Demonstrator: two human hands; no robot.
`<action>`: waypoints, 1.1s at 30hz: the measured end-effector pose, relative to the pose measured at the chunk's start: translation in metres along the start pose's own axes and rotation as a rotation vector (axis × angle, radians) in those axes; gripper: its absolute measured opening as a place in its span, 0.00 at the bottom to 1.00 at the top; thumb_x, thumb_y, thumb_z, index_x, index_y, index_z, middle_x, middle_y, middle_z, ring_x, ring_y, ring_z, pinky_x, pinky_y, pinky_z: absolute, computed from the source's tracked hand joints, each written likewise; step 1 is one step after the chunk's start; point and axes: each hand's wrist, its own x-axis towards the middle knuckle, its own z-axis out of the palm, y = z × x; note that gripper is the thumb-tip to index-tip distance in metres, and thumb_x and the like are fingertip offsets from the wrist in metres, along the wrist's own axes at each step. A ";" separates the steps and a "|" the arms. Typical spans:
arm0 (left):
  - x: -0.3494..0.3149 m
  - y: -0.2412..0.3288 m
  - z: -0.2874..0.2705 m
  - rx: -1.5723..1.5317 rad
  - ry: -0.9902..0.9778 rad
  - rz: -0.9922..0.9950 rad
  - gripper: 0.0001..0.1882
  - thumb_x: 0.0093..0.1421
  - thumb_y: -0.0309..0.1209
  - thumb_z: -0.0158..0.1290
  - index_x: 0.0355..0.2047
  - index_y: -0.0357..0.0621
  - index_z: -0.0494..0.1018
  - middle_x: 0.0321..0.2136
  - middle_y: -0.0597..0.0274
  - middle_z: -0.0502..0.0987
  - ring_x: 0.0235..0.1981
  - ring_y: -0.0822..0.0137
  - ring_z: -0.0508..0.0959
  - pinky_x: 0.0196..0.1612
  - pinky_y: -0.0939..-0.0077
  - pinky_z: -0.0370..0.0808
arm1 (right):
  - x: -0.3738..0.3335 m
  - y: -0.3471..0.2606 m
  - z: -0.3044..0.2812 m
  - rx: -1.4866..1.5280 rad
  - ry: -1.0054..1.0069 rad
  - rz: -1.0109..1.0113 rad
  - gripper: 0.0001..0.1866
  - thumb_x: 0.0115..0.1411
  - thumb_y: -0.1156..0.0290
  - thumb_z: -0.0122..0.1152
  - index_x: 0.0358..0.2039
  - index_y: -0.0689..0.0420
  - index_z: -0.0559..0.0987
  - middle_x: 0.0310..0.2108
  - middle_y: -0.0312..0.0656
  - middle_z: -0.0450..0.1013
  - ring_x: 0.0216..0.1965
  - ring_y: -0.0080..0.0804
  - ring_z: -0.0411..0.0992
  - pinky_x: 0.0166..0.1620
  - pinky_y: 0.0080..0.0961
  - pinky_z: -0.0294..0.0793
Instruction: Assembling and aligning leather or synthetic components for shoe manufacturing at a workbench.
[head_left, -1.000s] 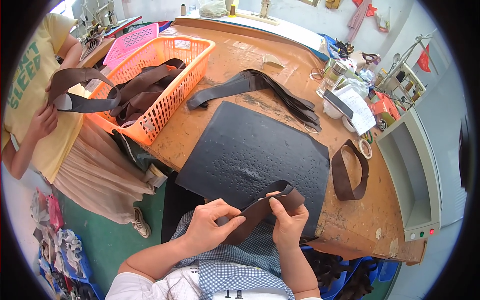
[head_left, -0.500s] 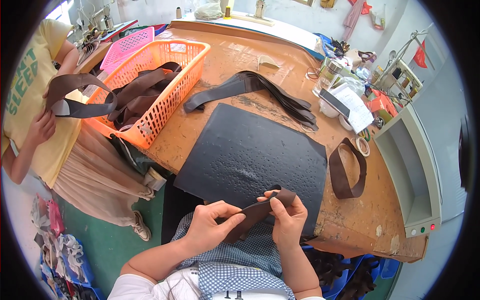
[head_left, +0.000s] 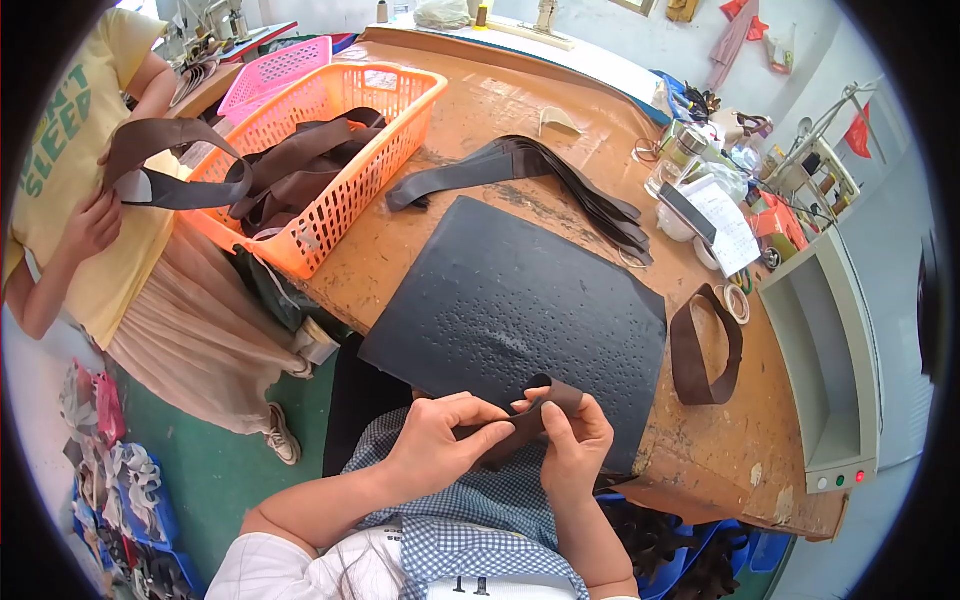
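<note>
A mat lies on the table before me, basket behind-left, strap pile behind, looped strap right

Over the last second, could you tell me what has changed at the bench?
Both hands, left and right, have folded the brown strap tighter, its loop now smaller over the mat. The co-worker has lifted their strap higher. The basket stayed put.

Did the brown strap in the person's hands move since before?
Yes. The brown strap has come nearer the person, toward the near edge of the black mat, more bunched between both hands.
</note>
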 end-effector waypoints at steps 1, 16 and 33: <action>-0.001 0.000 0.000 -0.010 0.001 -0.004 0.09 0.58 0.26 0.61 0.37 0.33 0.80 0.27 0.61 0.81 0.29 0.77 0.79 0.33 0.82 0.75 | 0.000 0.000 0.001 0.004 0.005 -0.003 0.06 0.61 0.79 0.59 0.39 0.64 0.76 0.38 0.50 0.78 0.37 0.38 0.79 0.44 0.34 0.80; 0.001 -0.005 -0.008 -0.007 -0.022 0.014 0.08 0.58 0.26 0.61 0.36 0.34 0.80 0.27 0.61 0.81 0.30 0.77 0.79 0.34 0.82 0.75 | 0.003 0.003 0.004 -0.022 -0.016 0.048 0.09 0.57 0.85 0.62 0.38 0.62 0.75 0.36 0.47 0.79 0.36 0.36 0.80 0.43 0.33 0.80; 0.018 0.044 -0.024 0.327 0.193 0.567 0.12 0.49 0.16 0.60 0.35 0.36 0.78 0.31 0.57 0.77 0.34 0.63 0.78 0.40 0.74 0.75 | 0.154 -0.124 -0.015 0.162 -0.142 -0.309 0.13 0.63 0.73 0.60 0.46 0.60 0.70 0.30 0.50 0.78 0.27 0.35 0.78 0.33 0.25 0.78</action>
